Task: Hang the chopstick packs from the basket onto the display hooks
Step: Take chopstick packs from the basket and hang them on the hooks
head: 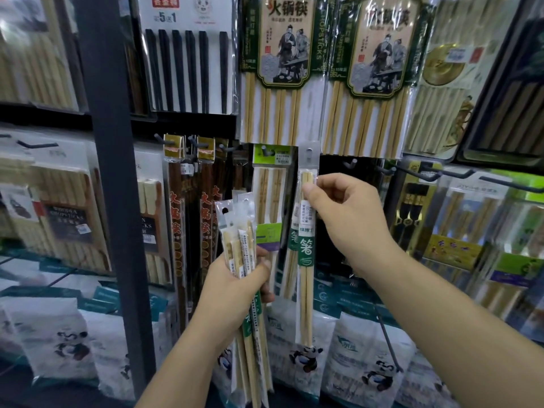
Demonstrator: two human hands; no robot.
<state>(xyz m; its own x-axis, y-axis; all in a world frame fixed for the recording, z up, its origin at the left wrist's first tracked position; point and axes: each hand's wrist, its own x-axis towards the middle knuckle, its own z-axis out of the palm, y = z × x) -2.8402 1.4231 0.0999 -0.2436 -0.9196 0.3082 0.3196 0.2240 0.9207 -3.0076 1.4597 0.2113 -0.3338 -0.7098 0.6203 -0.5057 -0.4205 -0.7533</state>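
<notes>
My left hand (pixel 235 285) grips a bundle of several slim chopstick packs (pixel 237 231), clear sleeves with green labels and bamboo sticks, their tops fanned upward. My right hand (pixel 344 210) pinches a single chopstick pack (pixel 306 254) near its upper end and holds it upright in front of the display. The hang hole at that pack's top sits just right of a hook (pixel 266 150) that carries a green-topped pack (pixel 272 195). A bare display hook (pixel 351 164) sticks out to the right of the held pack. No basket is in view.
A dark upright post (pixel 113 172) stands at left. Large bamboo chopstick packs (pixel 279 69) hang above, dark red packs (pixel 179 219) to the left, boxed sets (pixel 459 225) on long hooks to the right. Bags with panda prints (pixel 362 357) line the shelf below.
</notes>
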